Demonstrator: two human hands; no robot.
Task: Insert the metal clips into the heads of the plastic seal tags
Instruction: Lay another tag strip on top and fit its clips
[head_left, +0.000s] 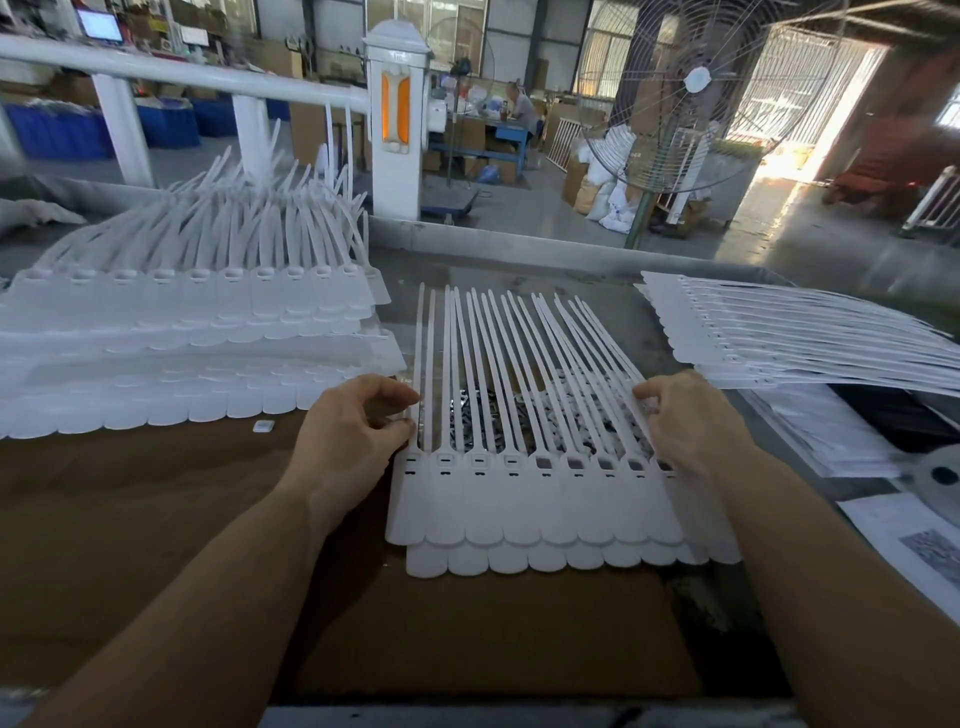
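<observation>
— Where's the sheet of seal tags (535, 499)?

— Dead centre on your cardboard (171, 519), straps pointing to 12 o'clock, a second sheet beneath it. The metal clips (478, 421) glint under the straps.

— And your hands?

— Your left hand (348, 441) pinches the leftmost strap at 9 o'clock of the sheet. Your right hand (685, 421), at 3 o'clock, curls its fingers onto the rightmost straps; finished stacks (171, 322) lie at 10 o'clock.

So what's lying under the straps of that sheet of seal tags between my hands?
Through the gaps in the straps a pile of small metal clips shows, on the metal tabletop. How far the pile spreads is hidden by the straps and both hands.
</observation>
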